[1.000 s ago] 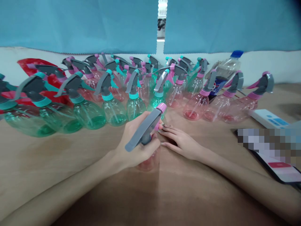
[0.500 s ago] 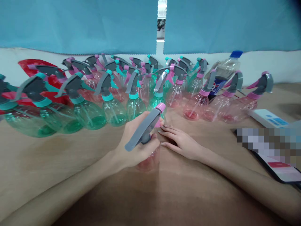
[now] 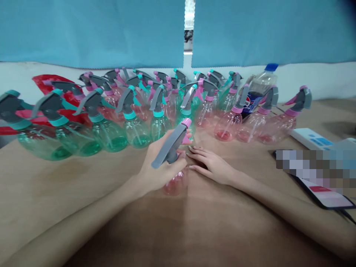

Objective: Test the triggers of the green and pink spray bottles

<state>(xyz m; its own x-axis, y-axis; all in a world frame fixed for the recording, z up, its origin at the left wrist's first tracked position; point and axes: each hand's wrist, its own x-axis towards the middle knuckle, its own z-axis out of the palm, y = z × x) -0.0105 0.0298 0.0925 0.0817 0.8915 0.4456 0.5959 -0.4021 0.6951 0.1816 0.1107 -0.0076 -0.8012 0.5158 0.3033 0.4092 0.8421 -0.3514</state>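
Note:
My left hand [image 3: 162, 159] is wrapped round the neck of a pink spray bottle [image 3: 175, 183] in the middle of the table. The bottle's grey trigger head [image 3: 171, 144] with a pink nozzle tilts toward the upper right, and the hand covers its collar. Just right of it, my right hand [image 3: 210, 163] lies on the tabletop with fingers stretched out and holding nothing. Beyond the hands stands a green spray bottle [image 3: 187, 120], partly hidden behind the held bottle's head.
Green spray bottles [image 3: 109, 135] line the left, pink spray bottles [image 3: 227, 126] the right, with several more behind. A drink bottle [image 3: 261, 87] with a blue cap stands back right. A phone [image 3: 330, 198] and a white box [image 3: 308, 138] lie right; red plastic [image 3: 55, 81] lies left.
The view has shifted slightly, so the bottles on the left appear further right and those on the right further left. My left hand keeps its hold on the pink spray bottle; my right hand stays flat.

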